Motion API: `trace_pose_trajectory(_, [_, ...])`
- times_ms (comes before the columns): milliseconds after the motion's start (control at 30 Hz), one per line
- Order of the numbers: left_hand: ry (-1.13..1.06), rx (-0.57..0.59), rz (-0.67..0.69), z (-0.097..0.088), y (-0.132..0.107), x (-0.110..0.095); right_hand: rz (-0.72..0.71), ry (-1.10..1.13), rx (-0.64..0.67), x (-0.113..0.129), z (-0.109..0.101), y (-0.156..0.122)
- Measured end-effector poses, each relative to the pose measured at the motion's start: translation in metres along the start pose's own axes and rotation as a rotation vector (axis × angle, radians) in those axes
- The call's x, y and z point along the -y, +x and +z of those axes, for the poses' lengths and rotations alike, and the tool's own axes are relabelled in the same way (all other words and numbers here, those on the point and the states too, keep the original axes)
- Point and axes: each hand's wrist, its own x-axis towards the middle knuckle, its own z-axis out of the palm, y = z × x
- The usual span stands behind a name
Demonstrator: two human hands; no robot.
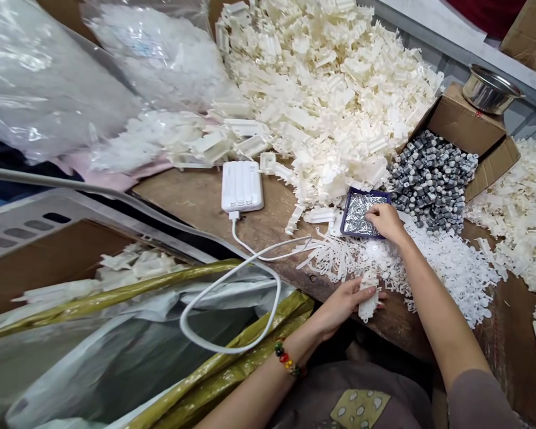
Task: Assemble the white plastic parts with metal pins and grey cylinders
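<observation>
My left hand (346, 301) is closed around a cream plastic part (368, 298), held upright at the table's front edge. Above it, my right hand (385, 220) reaches into a small purple tray (343, 221) filled with thin metal pins (360, 208). Its thumb and fingertips are pinched together among the pins; what they grip is too small to make out. Thin white plastic strips (335, 253) lie in front of the tray. Small flat white plastic pieces (446, 262) spread under and beside my right forearm.
A large heap of cream plastic parts (330, 89) covers the back. Grey-black cylindrical pieces (433, 173) spill from a cardboard box (469, 122) topped by a metal bowl (491, 89). A white power bank (242, 186) trails a looping cable (274, 298). An open sack (161, 333) stands left.
</observation>
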Motion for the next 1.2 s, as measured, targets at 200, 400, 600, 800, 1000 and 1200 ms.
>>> trace_pose_trajectory(200, [-0.023, 0.043, -0.007, 0.006, 0.008, 0.011, 0.207, 0.597, 0.056, 0.001, -0.007, -0.01])
trace_pose_trajectory(400, [-0.069, 0.023, 0.019, 0.007, 0.014, 0.019, 0.15, 0.608, 0.147, -0.01, -0.025, -0.107])
trace_pose_trajectory(600, [0.039, -0.007, 0.054, 0.013, 0.015, 0.019, 0.196, 0.566, 0.0, -0.033, 0.002, -0.167])
trace_pose_trajectory(800, [0.077, -0.023, 0.06, 0.014, 0.016, 0.019, -0.005, 0.113, -0.073, -0.038, 0.008, -0.166])
trace_pose_trajectory(1000, [0.251, -0.043, 0.139, 0.011, 0.02, 0.023, -0.129, -0.425, 0.046, -0.022, 0.006, -0.174])
trace_pose_trajectory(1200, [0.336, -0.088, 0.185, 0.008, 0.02, 0.024, -0.077, -0.394, 0.087, -0.021, 0.002, -0.169])
